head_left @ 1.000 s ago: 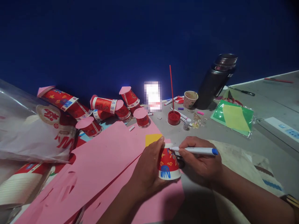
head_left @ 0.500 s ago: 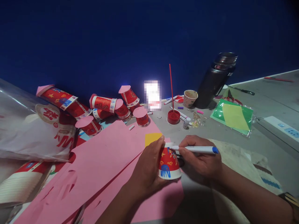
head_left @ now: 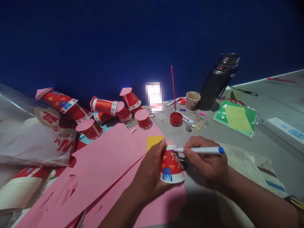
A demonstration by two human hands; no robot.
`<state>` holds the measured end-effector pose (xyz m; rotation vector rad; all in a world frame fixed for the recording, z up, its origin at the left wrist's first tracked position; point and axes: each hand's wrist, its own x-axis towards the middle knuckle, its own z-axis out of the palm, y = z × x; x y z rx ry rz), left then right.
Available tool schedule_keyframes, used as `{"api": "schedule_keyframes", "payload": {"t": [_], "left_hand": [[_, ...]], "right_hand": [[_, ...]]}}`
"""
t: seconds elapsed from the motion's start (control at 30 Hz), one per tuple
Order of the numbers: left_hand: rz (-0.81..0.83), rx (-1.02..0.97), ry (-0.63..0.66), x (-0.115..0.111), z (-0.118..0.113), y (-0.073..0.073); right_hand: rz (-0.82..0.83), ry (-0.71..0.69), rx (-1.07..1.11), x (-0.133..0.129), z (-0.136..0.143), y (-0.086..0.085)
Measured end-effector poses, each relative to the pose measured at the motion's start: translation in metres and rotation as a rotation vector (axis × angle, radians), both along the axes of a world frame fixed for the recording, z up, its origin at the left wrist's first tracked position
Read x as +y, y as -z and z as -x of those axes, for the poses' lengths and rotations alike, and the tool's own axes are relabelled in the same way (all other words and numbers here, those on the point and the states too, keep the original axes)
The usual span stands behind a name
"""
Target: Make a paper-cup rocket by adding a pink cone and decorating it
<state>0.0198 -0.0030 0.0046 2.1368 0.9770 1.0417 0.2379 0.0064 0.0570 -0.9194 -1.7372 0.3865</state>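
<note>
My left hand (head_left: 150, 167) is wrapped round the left side of a red paper cup (head_left: 171, 166), which has a white band, yellow stars and blue drawn marks. The cup stands with its wide rim toward me, over pink paper. My right hand (head_left: 207, 161) pinches a white marker (head_left: 201, 150) with a blue end, pointing left. The marker's tip meets the cup near its upper, narrow end, where blue strokes show. A dark loop, partly hidden, sits between the cup and my right fingers.
Pink paper sheets (head_left: 106, 161) cover the left. Several red cups with pink paper tops (head_left: 143, 119) stand behind. A red pot (head_left: 176, 119) with a stick, a patterned cup (head_left: 193, 100) and a dark thermos (head_left: 217, 84) are farther back. A power strip (head_left: 288, 128) lies right.
The marker and my right hand have shifted slightly to the right along the cup's upper end. My left hand keeps its hold on the cup. The view has moved a little.
</note>
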Motion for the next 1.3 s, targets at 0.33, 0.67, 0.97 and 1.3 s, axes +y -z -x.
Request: {"api": "schedule_keyframes", "payload": {"t": [0.33, 0.67, 0.97, 1.3], "left_hand": [[0.053, -0.070, 0.010, 0.0001, 0.0001, 0.0048], [0.010, -0.057, 0.036, -0.0013, -0.0013, -0.0010], [0.034, -0.072, 0.033, -0.0008, -0.0008, -0.0007], [0.025, -0.106, 0.035, -0.0025, -0.0006, -0.0020]], "right_hand": [[0.013, 0.055, 0.061, -0.0020, -0.0043, 0.0009], [-0.004, 0.027, 0.033, -0.0008, -0.0010, -0.0014], [0.030, 0.047, 0.009, -0.0002, -0.0020, -0.0009], [0.031, 0.029, 0.028, -0.0002, -0.0021, -0.0012]]}}
